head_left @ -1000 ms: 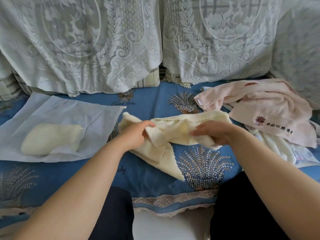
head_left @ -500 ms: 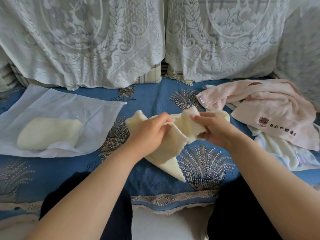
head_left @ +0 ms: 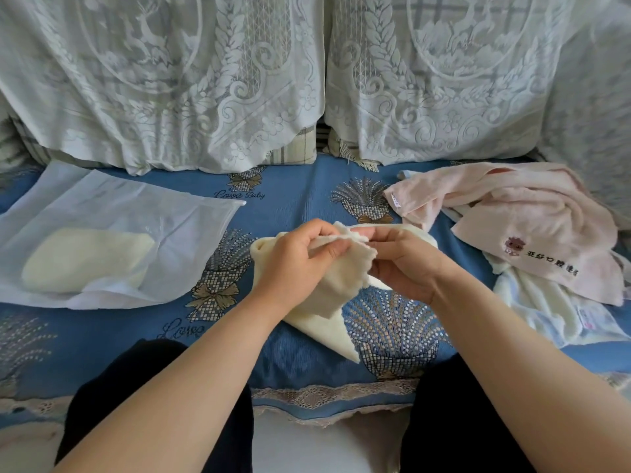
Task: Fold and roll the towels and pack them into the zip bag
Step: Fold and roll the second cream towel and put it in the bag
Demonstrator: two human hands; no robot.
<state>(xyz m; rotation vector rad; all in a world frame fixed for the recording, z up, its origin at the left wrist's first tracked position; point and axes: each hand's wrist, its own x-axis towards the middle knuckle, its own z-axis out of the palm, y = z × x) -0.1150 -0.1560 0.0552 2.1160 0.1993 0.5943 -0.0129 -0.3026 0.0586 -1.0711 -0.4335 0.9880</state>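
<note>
A cream towel (head_left: pixel 327 302) hangs bunched over the blue sofa cover in the middle. My left hand (head_left: pixel 297 264) pinches its upper edge, and my right hand (head_left: pixel 403 264) pinches the same edge right beside it. A lower corner of the towel trails down toward me onto the cover. The translucent white zip bag (head_left: pixel 112 213) lies flat at the left with one rolled cream towel (head_left: pixel 85 259) inside. A pink towel (head_left: pixel 519 220) with a small embroidered figure lies crumpled at the right, over a pale cream towel (head_left: pixel 546 305).
The blue patterned sofa cover (head_left: pixel 293 196) spreads under everything, its lace hem at the front edge. White lace-draped cushions (head_left: pixel 205 80) stand along the back. My dark-clad knees sit below the sofa edge.
My hands have come together from a spread hold, gathering the cream towel's top edge into the middle. The towel went from stretched sideways to bunched and lifted.
</note>
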